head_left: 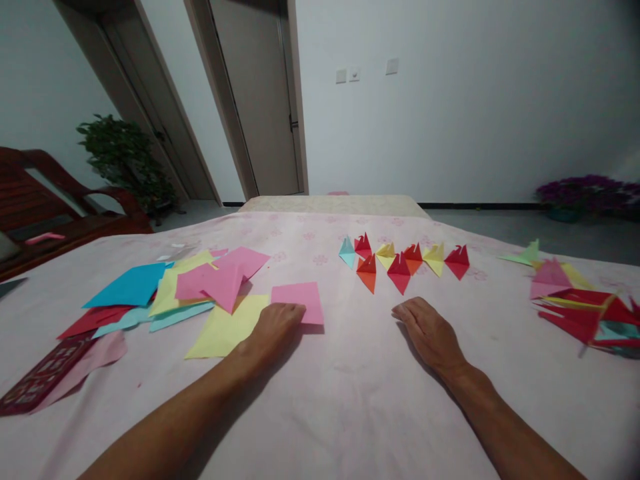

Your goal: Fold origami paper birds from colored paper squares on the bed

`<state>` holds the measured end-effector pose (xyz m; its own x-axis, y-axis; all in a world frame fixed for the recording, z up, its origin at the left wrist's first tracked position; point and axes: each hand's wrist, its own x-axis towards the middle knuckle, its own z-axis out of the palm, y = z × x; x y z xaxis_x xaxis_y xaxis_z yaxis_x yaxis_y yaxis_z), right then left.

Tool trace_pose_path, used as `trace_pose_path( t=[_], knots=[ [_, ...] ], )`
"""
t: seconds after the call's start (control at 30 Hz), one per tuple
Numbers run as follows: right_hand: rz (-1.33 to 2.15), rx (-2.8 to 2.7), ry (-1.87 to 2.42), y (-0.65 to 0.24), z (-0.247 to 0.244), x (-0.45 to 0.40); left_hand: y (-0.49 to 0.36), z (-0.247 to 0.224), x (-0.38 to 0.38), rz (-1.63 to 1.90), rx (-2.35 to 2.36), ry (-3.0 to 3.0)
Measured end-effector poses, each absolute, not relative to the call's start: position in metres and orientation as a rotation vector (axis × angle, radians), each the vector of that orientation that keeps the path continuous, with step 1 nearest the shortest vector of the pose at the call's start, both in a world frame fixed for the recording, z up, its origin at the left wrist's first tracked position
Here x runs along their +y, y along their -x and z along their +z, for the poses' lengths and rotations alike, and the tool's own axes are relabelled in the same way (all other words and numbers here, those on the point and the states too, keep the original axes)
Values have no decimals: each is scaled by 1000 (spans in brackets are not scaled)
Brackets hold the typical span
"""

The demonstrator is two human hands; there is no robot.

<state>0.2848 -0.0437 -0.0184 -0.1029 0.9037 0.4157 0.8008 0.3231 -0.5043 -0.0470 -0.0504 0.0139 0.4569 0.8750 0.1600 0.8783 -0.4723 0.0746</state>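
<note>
A pale wall (465,120) backs the room, with two doors toward the left, the nearer at (253,93) its middle. Before it spreads one table (345,400) under a white cloth printed with pink flowers. One wooden bench (50,193) stands past its left edge; of two plants, the leafy one (123,157) is behind that bench and the purple-flowered one (580,193) beyond the far right corner.

Overlapping coloured sheets (127,285), too layered to count, lie toward the left edge; a folded-paper heap (567,313), likewise uncountable, sits by the right edge. Between are two hands. The left hand (280,323), fingers together, rests on one pink sheet (305,297) at mid-table; whether it pinches it, I cannot tell. The right hand (425,333) lies on the cloth, fingers together. Toward the far edge stand eight folded paper birds (399,272): three red, two orange, two yellow, one light blue. Three wall plates (355,74) are smallest.
</note>
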Motion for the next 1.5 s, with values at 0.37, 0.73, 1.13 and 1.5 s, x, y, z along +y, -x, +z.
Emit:
trace_pose_path(
  t=[0.37,0.73,1.13,1.5],
  knots=[
    [135,-2331,979,-245,-8,-75,8,-30,-52,-815,-1029,2979],
    [215,-2245,1239,-244,-11,-64,34,-26,-48,-854,-1375,3046],
    [73,-2128,1700,-236,-6,-56,34,-17,-46,-926,-1837,2725],
    [-33,-2134,1767,-236,-7,-53,28,-16,-43,-802,-1879,2602]
  ],
)
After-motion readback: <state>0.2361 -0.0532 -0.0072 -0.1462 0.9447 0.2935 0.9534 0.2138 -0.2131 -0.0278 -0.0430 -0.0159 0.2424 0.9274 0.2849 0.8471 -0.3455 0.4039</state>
